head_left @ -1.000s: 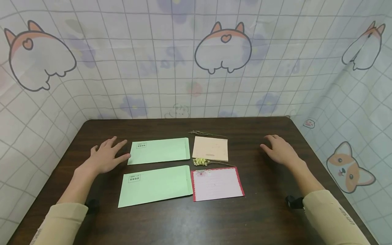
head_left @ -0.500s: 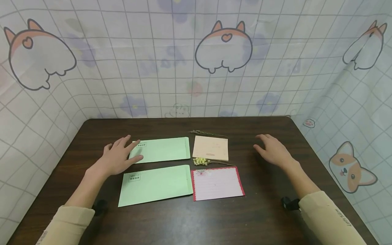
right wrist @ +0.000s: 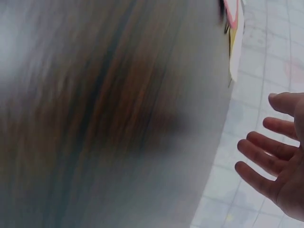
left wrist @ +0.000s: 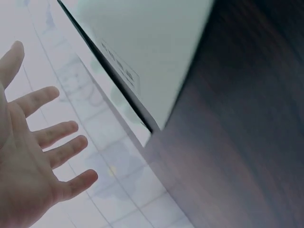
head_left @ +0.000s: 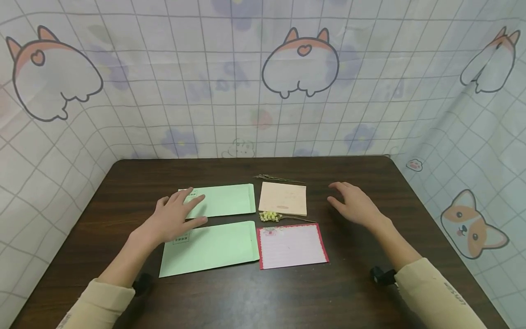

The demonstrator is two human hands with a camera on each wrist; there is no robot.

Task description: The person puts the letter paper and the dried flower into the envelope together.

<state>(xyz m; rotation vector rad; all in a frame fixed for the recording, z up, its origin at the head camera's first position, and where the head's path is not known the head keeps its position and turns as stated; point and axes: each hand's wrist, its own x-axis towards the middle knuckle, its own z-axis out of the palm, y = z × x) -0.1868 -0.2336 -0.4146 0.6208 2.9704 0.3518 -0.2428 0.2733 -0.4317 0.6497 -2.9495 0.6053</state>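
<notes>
Two pale green envelopes lie on the dark wooden table (head_left: 263, 297): the far envelope (head_left: 223, 200) and the near envelope (head_left: 213, 246). My left hand (head_left: 176, 217) hovers with fingers spread over the left ends of both, holding nothing; the left wrist view shows its open palm (left wrist: 28, 156) beside an envelope (left wrist: 147, 52). Right of the envelopes lie a beige card (head_left: 282, 198) and a pink lined card with a red border (head_left: 291, 246). A small sprig of pale dried flowers (head_left: 271, 216) lies between the cards. My right hand (head_left: 353, 204) hovers open just right of the beige card.
A thin dried twig (head_left: 275, 178) lies behind the beige card. A patterned cloth with cartoon dogs (head_left: 300, 64) walls the table on three sides. Beige sleeves (head_left: 435, 292) cover both forearms.
My left hand has moved right, from beside the far envelope to over the left ends of both. My right hand has drifted left toward the beige card.
</notes>
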